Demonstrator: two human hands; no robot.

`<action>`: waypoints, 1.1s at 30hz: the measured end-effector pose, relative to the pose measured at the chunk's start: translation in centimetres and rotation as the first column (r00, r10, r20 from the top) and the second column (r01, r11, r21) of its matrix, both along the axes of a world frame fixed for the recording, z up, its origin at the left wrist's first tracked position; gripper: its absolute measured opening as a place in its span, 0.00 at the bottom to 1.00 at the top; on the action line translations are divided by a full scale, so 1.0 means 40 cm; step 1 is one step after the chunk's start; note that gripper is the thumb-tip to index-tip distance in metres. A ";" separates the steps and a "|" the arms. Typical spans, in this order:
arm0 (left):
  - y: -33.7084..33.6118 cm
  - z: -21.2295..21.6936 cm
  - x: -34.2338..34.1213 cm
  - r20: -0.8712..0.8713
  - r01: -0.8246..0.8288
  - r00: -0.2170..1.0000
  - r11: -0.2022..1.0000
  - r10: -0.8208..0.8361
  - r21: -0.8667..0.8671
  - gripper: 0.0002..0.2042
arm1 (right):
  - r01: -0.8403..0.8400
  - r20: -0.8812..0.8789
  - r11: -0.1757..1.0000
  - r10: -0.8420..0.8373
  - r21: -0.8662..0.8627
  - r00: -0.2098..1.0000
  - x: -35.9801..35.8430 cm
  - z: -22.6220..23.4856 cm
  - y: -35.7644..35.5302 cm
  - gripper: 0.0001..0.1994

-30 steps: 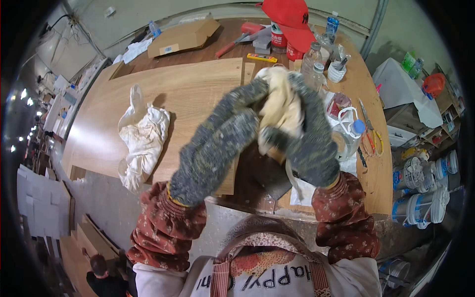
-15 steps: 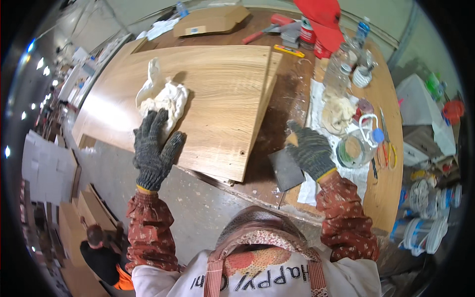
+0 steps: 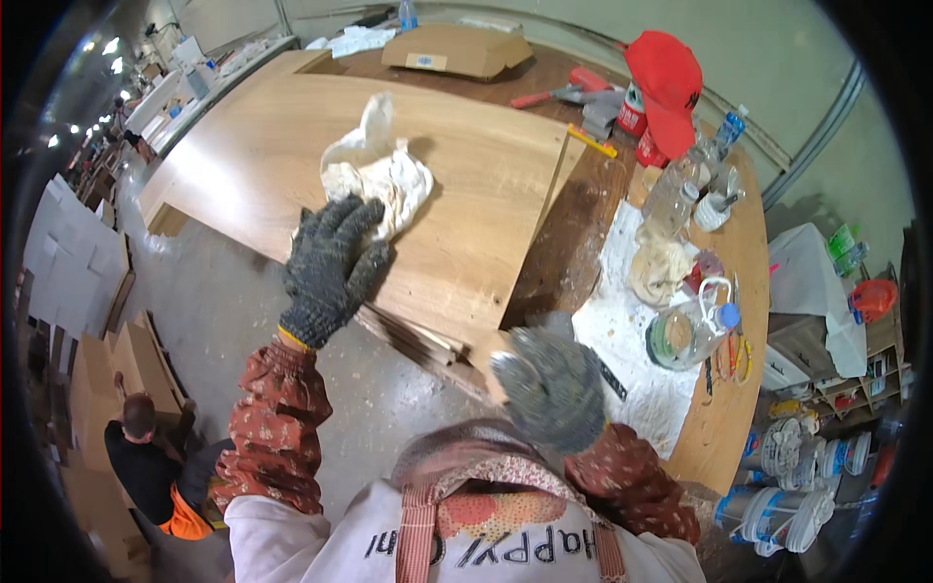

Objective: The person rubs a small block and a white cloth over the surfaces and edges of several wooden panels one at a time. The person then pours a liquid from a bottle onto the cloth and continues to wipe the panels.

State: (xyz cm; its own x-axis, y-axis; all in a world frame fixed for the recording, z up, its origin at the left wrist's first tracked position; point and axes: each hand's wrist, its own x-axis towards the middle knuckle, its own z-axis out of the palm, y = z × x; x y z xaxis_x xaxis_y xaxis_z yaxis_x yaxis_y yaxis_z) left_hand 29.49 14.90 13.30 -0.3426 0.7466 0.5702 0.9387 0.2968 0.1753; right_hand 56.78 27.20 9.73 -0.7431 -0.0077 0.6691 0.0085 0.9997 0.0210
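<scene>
My left hand (image 3: 335, 267), in a dark knitted glove, lies with spread fingers on the near left edge of a pale wood panel (image 3: 466, 194). Its fingertips meet a crumpled white cloth (image 3: 384, 185) lying on that panel. My right hand (image 3: 554, 389), gloved the same way and smeared by motion, is curled at the panel's near right corner. A tan, wood-coloured piece (image 3: 489, 367) sticks out from its left side; the kind is too blurred to tell. Beside this hand, a slim dark strip (image 3: 612, 380) lies on a white sheet (image 3: 622, 291).
Along the right stand clear bottles (image 3: 671, 209), a handled jug (image 3: 685, 335) and scissors (image 3: 742, 360). A red cap (image 3: 666, 87), a yellow cutter (image 3: 593, 141) and a cardboard box (image 3: 457, 51) sit farther back. Another person (image 3: 146, 447) crouches at lower left.
My right hand has moved left and nearer to me, to the panel's corner, with the tan piece. The dark grey sheet beside it no longer shows clearly. My left hand stays by the cloth.
</scene>
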 end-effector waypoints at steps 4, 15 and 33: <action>0.034 0.000 0.015 -0.056 -0.007 0.998 1.000 0.008 0.026 0.21 | 0.264 0.422 0.650 0.096 -0.713 0.902 0.027 -0.218 0.100 0.15; -0.086 -0.033 0.119 0.129 -0.132 0.987 0.933 0.093 0.334 0.30 | -0.061 -0.232 0.830 -0.084 -0.555 0.969 -0.350 0.149 0.407 0.25; -0.265 -0.217 -0.009 0.743 -0.414 0.660 0.880 0.113 0.233 0.12 | 0.428 0.054 0.780 -0.456 -0.456 0.888 -0.403 0.033 0.375 0.25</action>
State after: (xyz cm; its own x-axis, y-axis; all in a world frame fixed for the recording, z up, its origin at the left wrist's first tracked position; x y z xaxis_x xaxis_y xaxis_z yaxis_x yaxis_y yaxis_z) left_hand 29.11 4.30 4.60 -0.8926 0.3553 0.2775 0.3866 0.2864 0.8767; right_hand 40.66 42.21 11.05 -0.5528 0.6191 0.5578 0.4391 0.7853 -0.4364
